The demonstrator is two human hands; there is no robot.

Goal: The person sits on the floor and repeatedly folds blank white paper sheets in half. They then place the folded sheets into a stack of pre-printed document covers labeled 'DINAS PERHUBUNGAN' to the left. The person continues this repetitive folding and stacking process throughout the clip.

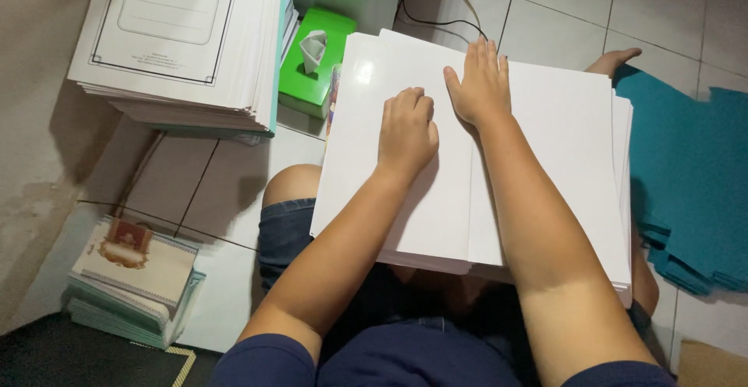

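Both hands (444, 110) on white sheets (545, 169)

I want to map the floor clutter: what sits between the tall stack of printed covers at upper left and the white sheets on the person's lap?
In the head view, a green tissue box sits between the printed stack and the white sheets.

Left hand (407, 131) knuckles down on white sheet stack (561, 146); right hand (481, 85) flat beside it.
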